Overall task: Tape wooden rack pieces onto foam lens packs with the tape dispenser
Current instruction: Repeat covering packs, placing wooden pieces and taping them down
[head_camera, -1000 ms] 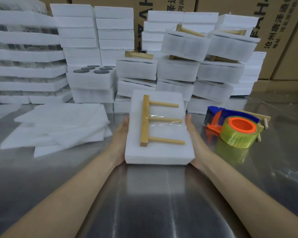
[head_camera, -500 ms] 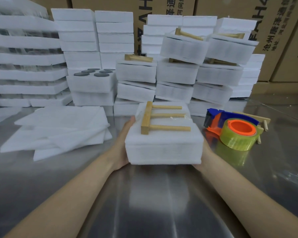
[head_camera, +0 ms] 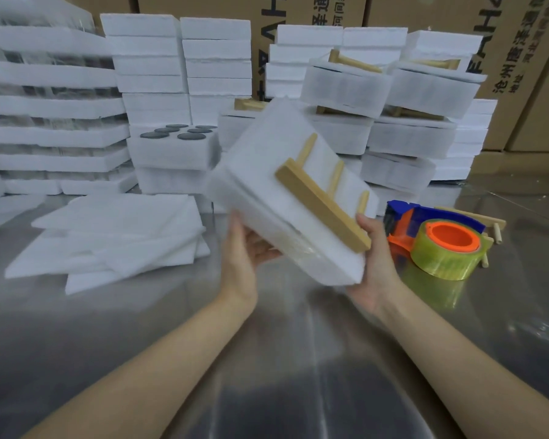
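Note:
A white foam lens pack (head_camera: pixel 267 172) is lifted off the steel table (head_camera: pixel 267 359) and tilted, its far end raised toward the stacks. A wooden rack piece (head_camera: pixel 320 204) with three pegs lies on its top face, under clear tape that wraps over the near edge. My left hand (head_camera: pixel 246 251) grips the pack's left near side from below. My right hand (head_camera: pixel 374 261) grips the right near corner, thumb beside the rack's end. The tape dispenser (head_camera: pixel 441 245), blue and orange with a yellowish roll, rests on the table just right of my right hand.
Loose foam sheets (head_camera: pixel 114 236) lie at the left. An open foam pack with dark round lenses (head_camera: pixel 175 150) sits behind them. Stacks of taped packs (head_camera: pixel 419 90) and cardboard boxes (head_camera: pixel 520 42) fill the back. Another wooden rack piece (head_camera: pixel 476 218) lies behind the dispenser.
Both hands have raised the pack from the table and turned it counter-clockwise, tipping its far end upward. The dispenser has not moved.

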{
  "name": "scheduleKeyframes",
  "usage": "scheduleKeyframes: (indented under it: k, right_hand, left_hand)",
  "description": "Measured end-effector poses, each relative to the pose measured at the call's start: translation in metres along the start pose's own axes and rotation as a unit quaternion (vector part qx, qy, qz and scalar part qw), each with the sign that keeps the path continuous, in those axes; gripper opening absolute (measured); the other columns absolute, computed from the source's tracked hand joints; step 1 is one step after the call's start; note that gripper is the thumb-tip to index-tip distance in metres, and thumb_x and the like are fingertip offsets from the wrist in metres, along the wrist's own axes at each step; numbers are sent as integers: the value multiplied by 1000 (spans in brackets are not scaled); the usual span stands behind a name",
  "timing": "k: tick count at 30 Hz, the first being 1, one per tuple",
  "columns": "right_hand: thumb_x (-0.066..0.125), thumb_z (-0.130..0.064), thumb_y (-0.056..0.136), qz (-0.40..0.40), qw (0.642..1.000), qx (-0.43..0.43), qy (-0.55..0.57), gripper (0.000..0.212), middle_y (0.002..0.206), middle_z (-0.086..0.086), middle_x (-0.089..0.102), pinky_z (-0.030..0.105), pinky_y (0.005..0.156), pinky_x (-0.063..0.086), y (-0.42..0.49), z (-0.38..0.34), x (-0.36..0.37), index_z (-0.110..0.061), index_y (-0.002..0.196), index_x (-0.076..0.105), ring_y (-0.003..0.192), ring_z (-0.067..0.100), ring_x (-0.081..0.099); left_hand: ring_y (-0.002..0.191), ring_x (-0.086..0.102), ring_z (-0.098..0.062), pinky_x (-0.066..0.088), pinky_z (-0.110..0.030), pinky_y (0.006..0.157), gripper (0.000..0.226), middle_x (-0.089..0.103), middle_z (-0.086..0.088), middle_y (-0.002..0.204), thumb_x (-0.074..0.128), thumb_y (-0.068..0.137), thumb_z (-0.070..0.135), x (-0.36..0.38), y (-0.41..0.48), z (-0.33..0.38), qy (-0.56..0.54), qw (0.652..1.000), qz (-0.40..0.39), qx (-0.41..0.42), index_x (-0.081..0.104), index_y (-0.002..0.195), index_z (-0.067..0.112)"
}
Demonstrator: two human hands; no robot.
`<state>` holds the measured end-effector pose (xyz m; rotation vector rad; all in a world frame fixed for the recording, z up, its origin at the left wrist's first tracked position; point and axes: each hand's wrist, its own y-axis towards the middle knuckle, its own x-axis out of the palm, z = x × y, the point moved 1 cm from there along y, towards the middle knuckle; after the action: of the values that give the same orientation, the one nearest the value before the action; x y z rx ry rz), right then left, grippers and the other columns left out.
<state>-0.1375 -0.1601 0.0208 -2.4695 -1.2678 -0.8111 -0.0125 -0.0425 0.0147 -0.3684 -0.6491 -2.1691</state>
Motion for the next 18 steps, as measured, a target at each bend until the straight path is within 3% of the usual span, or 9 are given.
scheduleKeyframes:
  k: [2, 4, 7, 9, 14, 18]
  right_hand:
    - [73, -51, 59, 11, 1000, -2, -1, 47, 107, 3, 73, 30, 72, 57, 1, -7, -9, -25, 99, 77, 92, 21, 72]
    - [74, -52, 60, 20, 999, 7, -25, 43, 104, 3, 74, 28, 71, 57, 3, -13, -16, -25, 93, 79, 90, 19, 72]
    - [75, -51, 65, 55, 996, 21, -64, 35, 100, 5, 75, 29, 66, 57, 7, -17, -23, -25, 88, 80, 88, 21, 73]
    - [75, -51, 67, 73, 992, 27, -98, 31, 97, 6, 75, 29, 62, 57, 8, -18, -25, -26, 84, 80, 84, 22, 73]
    - [67, -59, 75, 59, 991, 15, -119, 34, 100, 4, 75, 27, 62, 56, 10, -15, -27, -30, 87, 79, 88, 20, 73]
    - [40, -52, 98, 19, 999, -6, -44, 46, 93, -3, 76, 24, 61, 55, 12, -13, -23, -32, 85, 79, 83, 15, 73]
  left_hand:
    - [78, 72, -15, 59, -28, 63, 64, 76, 2, 86, 20, 96, 62, -17, 13, 9, -81, 993, 17, -81, 70, 96, 21]
    - [91, 71, -18, 57, -34, 75, 78, 75, 1, 100, 19, 88, 74, -34, 19, 18, -97, 984, -19, -149, 78, 93, 25]
    - [107, 67, -15, 58, -29, 76, 64, 69, 4, 118, 29, 80, 76, -49, 19, 25, -23, 970, -135, -199, 76, 99, 37]
    - [109, 65, -11, 57, -24, 75, 50, 68, 7, 120, 36, 84, 69, -52, 20, 26, 7, 964, -156, -214, 74, 103, 41]
    - [102, 69, -14, 58, -25, 68, 44, 71, 4, 113, 51, 78, 64, -56, 21, 31, 23, 960, -129, -246, 76, 101, 34]
    - [82, 73, -21, 57, -29, 56, 45, 75, -5, 97, 59, 68, 51, -58, 19, 35, 1, 969, -58, -241, 72, 99, 21]
